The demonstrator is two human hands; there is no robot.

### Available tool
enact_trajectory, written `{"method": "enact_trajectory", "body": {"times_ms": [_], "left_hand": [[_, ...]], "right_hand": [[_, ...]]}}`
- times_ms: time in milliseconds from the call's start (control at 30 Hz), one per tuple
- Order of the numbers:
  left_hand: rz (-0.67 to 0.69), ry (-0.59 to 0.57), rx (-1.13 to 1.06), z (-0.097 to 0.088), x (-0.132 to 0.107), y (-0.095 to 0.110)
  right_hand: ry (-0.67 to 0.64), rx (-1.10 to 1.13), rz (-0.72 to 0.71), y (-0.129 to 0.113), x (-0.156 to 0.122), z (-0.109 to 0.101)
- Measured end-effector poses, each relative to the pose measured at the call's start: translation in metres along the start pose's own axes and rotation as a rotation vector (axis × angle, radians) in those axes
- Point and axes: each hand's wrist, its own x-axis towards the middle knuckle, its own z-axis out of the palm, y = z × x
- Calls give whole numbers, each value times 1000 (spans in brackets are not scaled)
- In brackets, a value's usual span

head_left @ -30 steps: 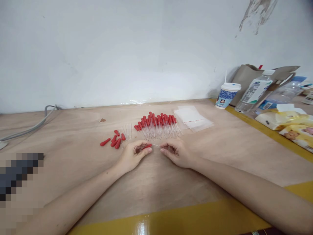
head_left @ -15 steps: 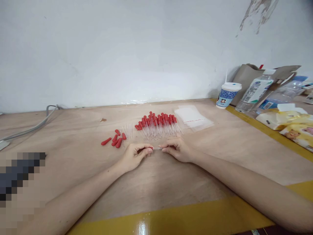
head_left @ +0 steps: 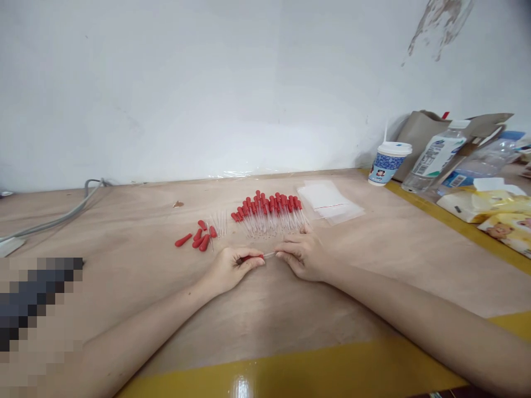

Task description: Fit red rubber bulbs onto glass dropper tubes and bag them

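Between closed fingertips, a red rubbery bulb point(head_left: 257, 257) is pinched by the left hand point(head_left: 228, 269) and a slender clear tube point(head_left: 269, 255) by the right hand point(head_left: 306, 257), apparently so they are aligned over the light-brown tabletop point(head_left: 265, 315).

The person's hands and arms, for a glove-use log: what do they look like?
The left hand and right hand are ungloved, no rings visible. The left forearm and right forearm show no sleeve or watch; a small dark spot marks the left one.
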Motion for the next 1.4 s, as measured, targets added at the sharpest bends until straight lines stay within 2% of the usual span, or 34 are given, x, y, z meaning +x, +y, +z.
{"method": "enact_trajectory", "body": {"times_ms": [133, 333, 567, 667, 900, 1100, 1267, 1400], "left_hand": [[33, 47, 54, 0, 2, -4], [27, 147, 43, -4, 4, -11], [30, 152, 11, -2, 4, -13], [22, 148, -17, -1, 4, -13], [63, 143, 4, 0, 3, -11], [154, 158, 71, -1, 1, -8], [301, 157, 121, 0, 1, -10], [441, 153, 187, -1, -1, -12]], "right_hand": [[-36, 24, 30, -4, 1, 0], [-19, 229, 154, 3, 1, -3], [126, 221, 76, 1, -1, 5], [147, 211, 59, -2, 0, 9], [30, 131, 135, -8, 4, 10], [-80, 122, 294, -19, 10, 1], [-159, 256, 401, -22, 10, 3], [-268, 266, 337, -22, 11, -5]]}}
